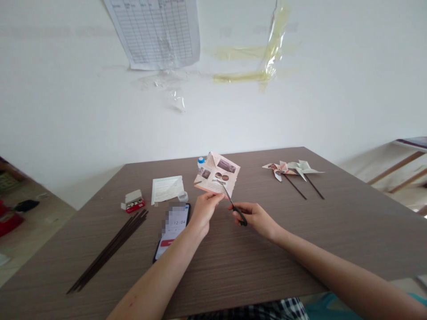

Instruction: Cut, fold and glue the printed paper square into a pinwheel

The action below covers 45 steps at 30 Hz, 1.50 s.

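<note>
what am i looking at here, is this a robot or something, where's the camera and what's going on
There's no machine here. This is a single picture from a camera worn on a person's head, looking forward and down, so the two bare arms reaching in are the wearer's own.

The left hand pinches a printed paper sheet. The right hand holds a pair of black-handled scissors, with the blades reaching the sheet's lower edge.

On the wood-look table lie a bundle of thin dark sticks, a phone, a plain white paper sheet, a small red and white box and two paper pinwheels on dark sticks.
</note>
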{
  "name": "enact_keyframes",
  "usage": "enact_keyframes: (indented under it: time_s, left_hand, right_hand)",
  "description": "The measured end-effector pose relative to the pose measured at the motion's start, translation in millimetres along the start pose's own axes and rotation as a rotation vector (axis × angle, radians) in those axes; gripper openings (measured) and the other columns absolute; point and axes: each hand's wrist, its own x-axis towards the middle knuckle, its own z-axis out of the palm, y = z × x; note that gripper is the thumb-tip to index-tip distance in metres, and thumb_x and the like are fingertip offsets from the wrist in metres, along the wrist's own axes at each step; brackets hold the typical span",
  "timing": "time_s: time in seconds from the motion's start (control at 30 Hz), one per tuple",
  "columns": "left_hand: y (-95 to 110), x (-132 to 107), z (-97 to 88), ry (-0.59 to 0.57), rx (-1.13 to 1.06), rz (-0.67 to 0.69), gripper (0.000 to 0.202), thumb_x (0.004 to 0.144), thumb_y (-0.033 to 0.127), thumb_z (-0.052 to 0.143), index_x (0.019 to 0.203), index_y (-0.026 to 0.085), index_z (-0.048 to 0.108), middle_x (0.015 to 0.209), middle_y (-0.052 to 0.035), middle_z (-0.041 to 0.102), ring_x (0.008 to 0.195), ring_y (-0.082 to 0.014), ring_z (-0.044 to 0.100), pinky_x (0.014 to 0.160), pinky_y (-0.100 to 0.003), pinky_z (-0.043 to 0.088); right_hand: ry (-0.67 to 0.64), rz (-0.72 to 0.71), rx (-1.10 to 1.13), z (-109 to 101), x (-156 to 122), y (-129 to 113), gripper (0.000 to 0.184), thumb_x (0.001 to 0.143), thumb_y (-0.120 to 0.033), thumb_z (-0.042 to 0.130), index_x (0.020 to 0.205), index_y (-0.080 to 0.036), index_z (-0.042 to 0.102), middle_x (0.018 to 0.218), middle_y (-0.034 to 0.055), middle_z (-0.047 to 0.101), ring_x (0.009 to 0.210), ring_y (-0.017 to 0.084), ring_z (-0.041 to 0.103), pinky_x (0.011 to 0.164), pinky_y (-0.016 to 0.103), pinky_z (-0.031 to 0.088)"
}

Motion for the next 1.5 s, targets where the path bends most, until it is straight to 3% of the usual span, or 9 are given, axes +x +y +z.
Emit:
enact_keyframes:
  time_s: [0.4, 0.97, 1.17, 1.37, 1.5]
  left_hand:
    - [1, -4, 4.7, -0.001, -0.008, -0.027, 0.024, 0.074, 0.048, 0.091, 0.077, 0.025, 0.091, 0.086, -0.0057, 0.086, 0.09, -0.0269, 0.072, 0.087, -0.037, 0.052]
    - [1, -4, 5.1, 0.002, -0.003, -0.021, 0.023, 0.076, 0.046, 0.089, 0.079, 0.024, 0.092, 0.084, -0.0052, 0.085, 0.088, -0.0258, 0.071, 0.084, -0.036, 0.052]
    - [1, -4, 3.5, 0.003, -0.004, -0.024, 0.023, 0.077, 0.046, 0.09, 0.082, 0.024, 0.092, 0.09, -0.006, 0.087, 0.093, -0.027, 0.073, 0.088, -0.037, 0.053]
    - [5, -2, -1.6, 0.057, 0.034, 0.007, 0.026, 0.08, 0.05, 0.09, 0.076, 0.025, 0.085, 0.088, -0.0062, 0.081, 0.099, -0.0304, 0.074, 0.087, -0.038, 0.052]
    - [12, -2, -5.4, 0.092, 0.073, 0.064, 0.024, 0.082, 0.048, 0.088, 0.071, 0.027, 0.082, 0.1, -0.0077, 0.086, 0.11, -0.0324, 0.077, 0.095, -0.039, 0.053]
  right_hand:
    - [0.008, -0.005, -0.034, 1, -1, -5, 0.073, 0.072, -0.078, 0.096, 0.11, -0.016, 0.087, 0.073, 0.0026, 0.067, 0.074, 0.024, 0.06, 0.078, 0.042, 0.053]
    - [0.041, 0.014, -0.025, 4, -1, -8, 0.064, 0.07, -0.075, 0.099, 0.101, -0.021, 0.087, 0.071, 0.0053, 0.066, 0.074, 0.027, 0.057, 0.078, 0.046, 0.051]
    - [0.011, 0.006, -0.016, 1, 2, 0, 0.066, 0.071, -0.073, 0.099, 0.107, -0.019, 0.085, 0.071, 0.0007, 0.065, 0.072, 0.023, 0.058, 0.077, 0.042, 0.05]
    - [0.02, -0.003, -0.025, 0, 4, 10, 0.057, 0.076, -0.065, 0.097, 0.108, -0.019, 0.087, 0.071, 0.0017, 0.07, 0.07, 0.023, 0.063, 0.075, 0.041, 0.052]
    - [0.037, -0.026, -0.11, -9, 3, 8, 0.058, 0.08, -0.069, 0.092, 0.11, -0.02, 0.089, 0.073, 0.0018, 0.073, 0.072, 0.023, 0.065, 0.075, 0.039, 0.051]
